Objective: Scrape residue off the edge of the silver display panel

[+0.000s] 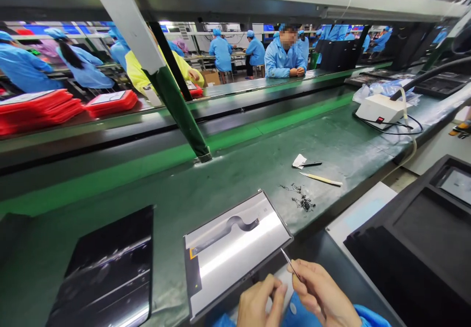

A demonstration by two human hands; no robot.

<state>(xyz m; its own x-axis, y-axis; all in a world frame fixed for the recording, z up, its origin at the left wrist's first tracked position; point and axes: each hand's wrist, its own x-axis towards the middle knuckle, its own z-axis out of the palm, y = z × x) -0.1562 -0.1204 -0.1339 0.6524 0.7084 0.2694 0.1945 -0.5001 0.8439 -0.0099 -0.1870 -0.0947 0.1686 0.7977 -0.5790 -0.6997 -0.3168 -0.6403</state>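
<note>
My right hand [319,290] grips a pair of thin metal tweezers [289,262], their tip pointing up and left near a display panel's lower right corner. My left hand [260,301] is beside it with curled fingers, thumb and index close together; what they hold, if anything, I cannot make out. The display panel [235,263] lies at the bench's front edge, silver back up, with a dark curved flex cable [221,236] across it. To its left rests a glossy black panel [110,268]. Black stringy scraps [304,202] lie beyond its right corner.
Behind the scraps are a cream-handled pointed tool [324,179] and a black stick with white material [300,161]. A white box device [380,110] with cables stands farther right. Black foam trays [415,248] are at my right. A slanted post [176,106] rises from the bench.
</note>
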